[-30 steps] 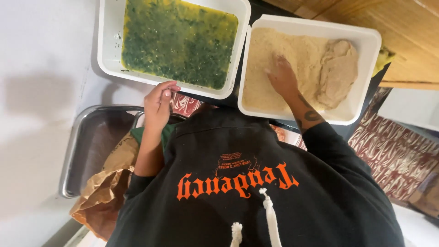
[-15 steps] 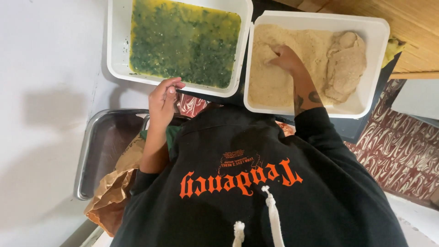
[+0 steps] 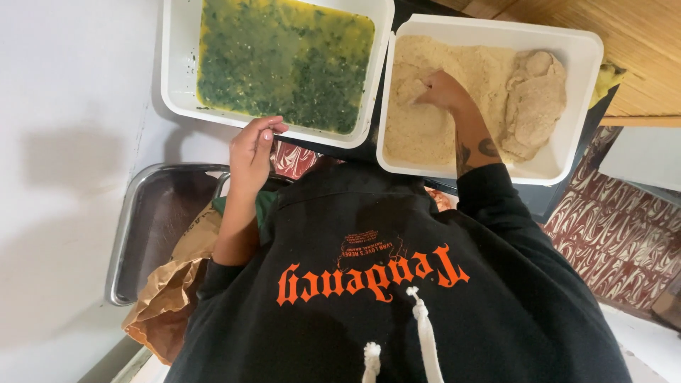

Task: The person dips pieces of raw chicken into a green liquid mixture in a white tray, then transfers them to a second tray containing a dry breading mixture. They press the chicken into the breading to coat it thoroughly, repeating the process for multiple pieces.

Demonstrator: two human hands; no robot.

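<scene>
Left hand (image 3: 254,147) rests loosely curled, gripping nothing, at the near rim of the green-mixture tray (image 3: 177,99). Right hand (image 3: 440,91), fingers bunched, presses into the crumb tray (image 3: 567,167), open crumbs left of the breaded cutlet (image 3: 533,99).

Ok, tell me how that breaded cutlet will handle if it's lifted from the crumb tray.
The cutlet looks thin and flat, so it would probably flop. Its crumb coat looks dry, so likely not slippery, though crumbs may shed. The right hand is pressing into crumbs beside it, not touching it.

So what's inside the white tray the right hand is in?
The white tray holds pale breadcrumbs and a crumb-coated cutlet at its far side. The right hand presses into the crumbs; whatever is under its fingers is covered.
</scene>
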